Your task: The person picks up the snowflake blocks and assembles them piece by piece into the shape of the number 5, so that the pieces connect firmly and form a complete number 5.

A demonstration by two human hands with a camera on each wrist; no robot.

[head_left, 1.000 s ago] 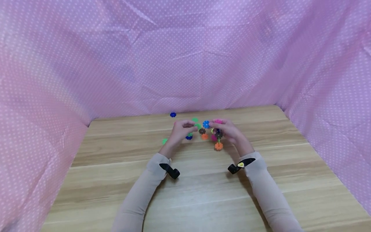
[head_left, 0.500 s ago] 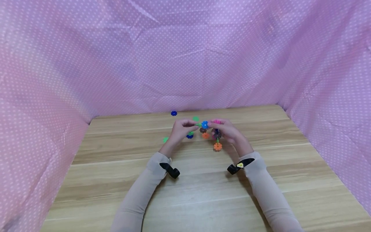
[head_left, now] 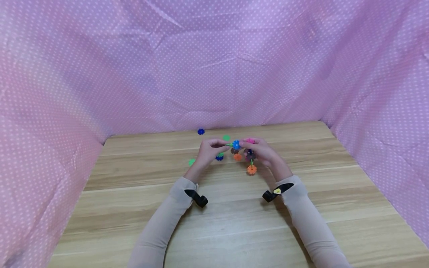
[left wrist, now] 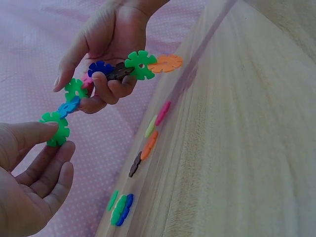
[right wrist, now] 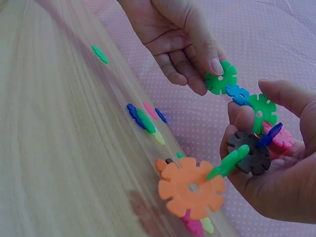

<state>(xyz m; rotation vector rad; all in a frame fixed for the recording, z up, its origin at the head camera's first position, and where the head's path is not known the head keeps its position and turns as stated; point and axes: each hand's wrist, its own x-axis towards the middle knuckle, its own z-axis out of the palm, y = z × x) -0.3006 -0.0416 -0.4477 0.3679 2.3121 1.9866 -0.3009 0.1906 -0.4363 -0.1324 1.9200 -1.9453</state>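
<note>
Between thumb and fingers, my left hand (head_left: 209,152) pinches a green snowflake disc (left wrist: 61,130) with notched edges. Its edge meets the light blue disc (left wrist: 69,106) at the end of a chain of interlocking discs. My right hand (head_left: 266,152) holds this chain, its fingers curled about the middle. From the light blue one, the chain runs through a green disc (right wrist: 264,104), a pink disc (right wrist: 282,137), a dark blue disc (right wrist: 269,136), a dark brown disc (right wrist: 247,159) and another green disc (right wrist: 229,162). An orange disc (right wrist: 180,195) hangs at its near end.
Loose discs lie on the wooden table (head_left: 221,223) under and around the hands. Among them are an orange disc (head_left: 237,157), a brown disc (head_left: 234,151) and a green disc (head_left: 191,162). A dark blue disc (head_left: 200,131) sits near the back edge, before a pink dotted cloth (head_left: 214,74).
The right hand has shifted slightly left with the chain. The light blue disc, earlier apart from the green disc in my left hand, now meets it.
</note>
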